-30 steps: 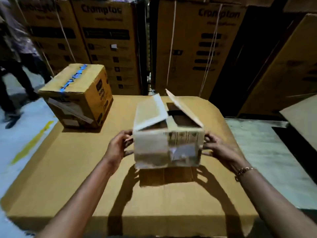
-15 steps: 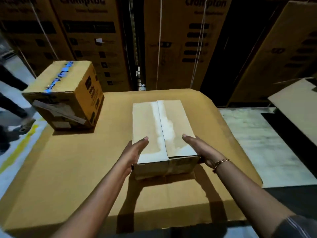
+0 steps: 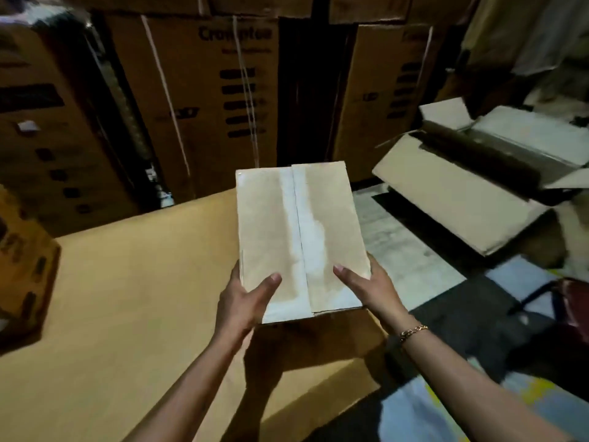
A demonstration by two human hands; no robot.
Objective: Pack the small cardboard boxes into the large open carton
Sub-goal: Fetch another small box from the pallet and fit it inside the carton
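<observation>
A small pale cardboard box [image 3: 299, 237] with its two top flaps folded shut is lifted above the right part of a flat cardboard surface [image 3: 127, 298]. My left hand [image 3: 245, 301] grips its near left corner, thumb on top. My right hand [image 3: 366, 288] grips the near right corner, thumb on the lid too. The large open carton [image 3: 462, 193] stands on the floor to the right, flaps spread, dark inside. A second small box [image 3: 22, 266] sits at the left edge, partly cut off.
Tall printed cartons [image 3: 223, 90] stacked in a wall stand close behind the work surface. Grey floor [image 3: 398, 250] lies between the surface and the open carton. A dark red object [image 3: 570, 301] sits on the floor at the right.
The flaps were folded down, then both hands took the box by its near corners and lifted it off the surface. The view has swung right, bringing the open carton into sight.
</observation>
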